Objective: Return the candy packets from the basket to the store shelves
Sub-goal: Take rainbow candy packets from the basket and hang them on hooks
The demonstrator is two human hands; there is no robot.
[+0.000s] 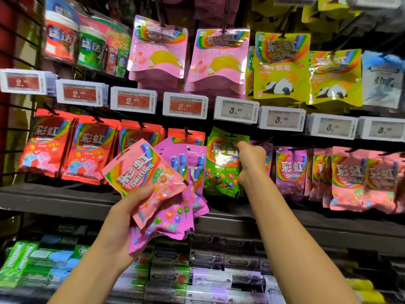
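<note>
Shelf wall faced the person; left hand gripped a fan of pink and purple packets, right hand pinched the green packet at its peg: hanging step, apparently; next, thread the hole over the hook, basket unseen.

— What is seen of the person's body?
— Two bare forearms are seen, rising from the lower edge of the frame. The left hand is shown at lower centre, the right hand at centre.
— Is anything worn?
— No sleeve, watch, ring or glove can be made out; both arms are uncovered as far as the frame's lower edge.
</note>
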